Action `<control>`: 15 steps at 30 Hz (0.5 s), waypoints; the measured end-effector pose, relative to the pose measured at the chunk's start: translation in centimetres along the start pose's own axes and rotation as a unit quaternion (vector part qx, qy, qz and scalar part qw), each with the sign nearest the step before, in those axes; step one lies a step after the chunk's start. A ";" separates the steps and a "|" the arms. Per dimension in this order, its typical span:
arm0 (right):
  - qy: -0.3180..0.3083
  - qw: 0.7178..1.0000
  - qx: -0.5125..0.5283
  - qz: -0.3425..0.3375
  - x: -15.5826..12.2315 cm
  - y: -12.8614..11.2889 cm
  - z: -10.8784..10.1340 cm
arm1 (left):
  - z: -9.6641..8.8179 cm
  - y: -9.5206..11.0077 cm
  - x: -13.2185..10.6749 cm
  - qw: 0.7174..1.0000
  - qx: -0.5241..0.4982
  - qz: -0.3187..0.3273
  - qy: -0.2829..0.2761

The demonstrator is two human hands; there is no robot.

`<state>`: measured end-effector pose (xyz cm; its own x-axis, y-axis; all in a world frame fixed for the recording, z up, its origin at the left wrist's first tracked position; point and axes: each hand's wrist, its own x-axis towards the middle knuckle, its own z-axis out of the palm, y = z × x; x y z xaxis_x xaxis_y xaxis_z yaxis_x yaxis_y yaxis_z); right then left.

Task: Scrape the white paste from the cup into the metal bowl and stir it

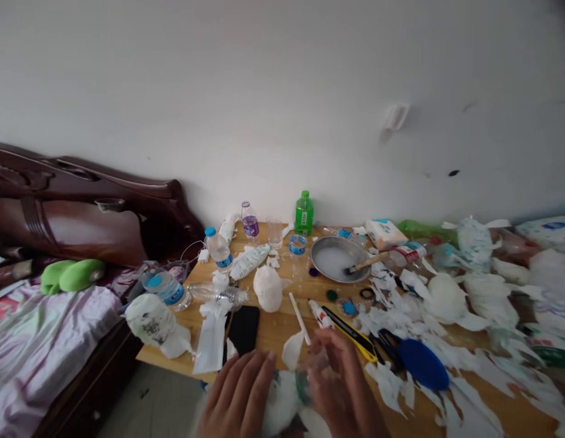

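Observation:
Low in the head view, a white papered plastic bottle (282, 404) lies between my hands, with a clear greenish part showing. My left hand (241, 395) rests over its left side, fingers bent round it and mostly together. My right hand (343, 389) is curled at the clear end, thumb and fingers closed there; the fingertips are blurred. A torn piece of white paper (293, 350) and a white stick (299, 317) lie just beyond the hands. Near my right hand are a yellow-and-black box cutter (350, 333), a white-and-red tube (320, 314) and blue-handled scissors (421, 364).
A metal pan (334, 258) of whitish liquid holds a brush (367, 263). Paper-covered shapes, such as a round white one (268, 289), stand among bottles. A black phone (244, 328) lies left. Torn paper strips (410, 322) cover the right side; a bed (58, 340) stands left.

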<state>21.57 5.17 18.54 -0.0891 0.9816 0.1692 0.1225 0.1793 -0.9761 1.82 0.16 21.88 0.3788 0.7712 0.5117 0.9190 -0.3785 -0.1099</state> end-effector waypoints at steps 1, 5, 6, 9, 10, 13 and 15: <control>-0.006 1.000 -0.015 -0.017 -0.2 0.1 0.6 | 1.0 0.1 -0.7 1.000 0.021 -0.002 -0.012; -0.068 0.993 -0.052 -0.077 -0.6 1.2 1.6 | 4.0 1.3 -3.6 0.998 0.050 -0.023 -0.020; -0.078 0.990 -0.058 -0.099 -0.6 1.5 1.6 | 4.5 1.5 -4.2 0.998 0.050 -0.032 -0.022; -0.096 0.977 -0.082 -0.173 -0.1 2.6 1.4 | 4.9 1.7 -4.7 0.998 0.026 -0.041 -0.044; -0.101 0.972 -0.087 -0.193 0.2 2.8 1.2 | 4.9 1.6 -4.5 0.998 0.009 -0.035 -0.049; -0.096 0.962 -0.096 -0.235 0.9 3.3 0.7 | 4.4 1.2 -2.9 0.998 -0.031 -0.032 -0.037; -0.075 0.955 -0.097 -0.269 1.3 3.1 0.0 | 4.1 1.1 -1.4 0.999 -0.036 -0.027 -0.015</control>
<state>21.87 6.99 15.76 -0.3305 0.7252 0.6041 0.1981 0.6791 -0.7068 2.75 0.82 17.56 0.3321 0.8062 0.4896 0.9287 -0.3703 -0.0201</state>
